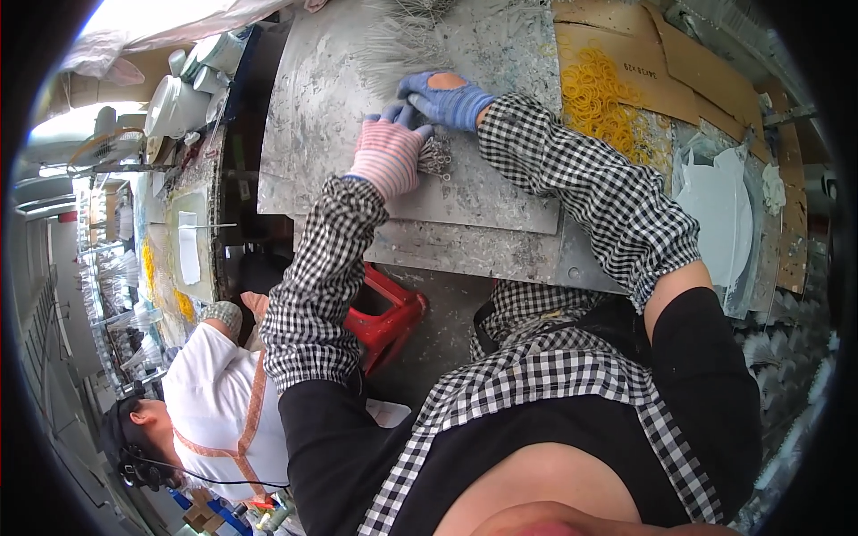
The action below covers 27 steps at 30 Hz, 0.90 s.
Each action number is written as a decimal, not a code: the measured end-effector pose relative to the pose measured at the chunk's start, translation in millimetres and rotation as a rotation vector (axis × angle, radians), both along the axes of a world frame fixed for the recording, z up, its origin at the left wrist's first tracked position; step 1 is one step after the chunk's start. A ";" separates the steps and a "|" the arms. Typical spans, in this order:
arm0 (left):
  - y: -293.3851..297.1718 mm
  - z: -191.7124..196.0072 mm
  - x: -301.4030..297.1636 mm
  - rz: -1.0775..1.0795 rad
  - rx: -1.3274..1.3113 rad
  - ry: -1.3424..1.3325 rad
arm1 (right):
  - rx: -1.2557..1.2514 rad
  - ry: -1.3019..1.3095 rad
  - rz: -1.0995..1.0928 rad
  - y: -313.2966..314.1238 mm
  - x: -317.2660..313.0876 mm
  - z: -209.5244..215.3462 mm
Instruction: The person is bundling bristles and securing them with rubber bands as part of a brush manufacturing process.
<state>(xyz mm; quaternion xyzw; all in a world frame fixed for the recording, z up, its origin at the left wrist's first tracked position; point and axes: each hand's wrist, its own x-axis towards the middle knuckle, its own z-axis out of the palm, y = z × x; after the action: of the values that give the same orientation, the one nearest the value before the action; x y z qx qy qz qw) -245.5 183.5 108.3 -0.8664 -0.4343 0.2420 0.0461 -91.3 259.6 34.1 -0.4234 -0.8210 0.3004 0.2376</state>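
Observation:
On a grey, paint-flecked metal sheet [313, 98] my two gloved hands meet around a bundle of thin wire pieces. The looped wire ends [435, 159] stick out beside my left hand, and pale, thin ends [384, 62] fan out beyond my fingers. My left hand [386, 156], in a pink-striped glove with blue fingertips, is closed over the bundle near the loops. From the right, my right hand [454, 103], in a blue glove, curls its fingers against the same bundle. The undersides of both hands are hidden. More wire pieces [416, 11] lie at the far edge.
Yellow rings [594, 98] are heaped on cardboard [679, 76] at the right, near a white sheet-like piece [715, 205]. A red stool [389, 313] stands below the table's front edge. Left of me another person [214, 393] sits by a second bench holding white tubs [174, 107].

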 end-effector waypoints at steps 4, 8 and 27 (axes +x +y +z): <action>6.6 -0.5 -0.9 0.051 0.010 -0.060 | 0.129 0.099 0.048 3.4 15.4 -18.3; 3.1 -9.4 -3.2 0.156 0.092 -0.189 | 0.330 -0.004 0.123 2.7 19.1 -28.2; -42.6 -31.5 -59.8 -0.200 0.206 -0.284 | 0.397 -0.154 0.211 -47.2 -3.7 -9.2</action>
<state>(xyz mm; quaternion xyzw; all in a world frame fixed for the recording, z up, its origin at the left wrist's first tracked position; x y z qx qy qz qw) -305.4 140.9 76.8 -0.9213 -0.3708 0.0658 0.0967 -95.0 212.4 25.0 -0.3018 -0.9194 0.1230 0.2203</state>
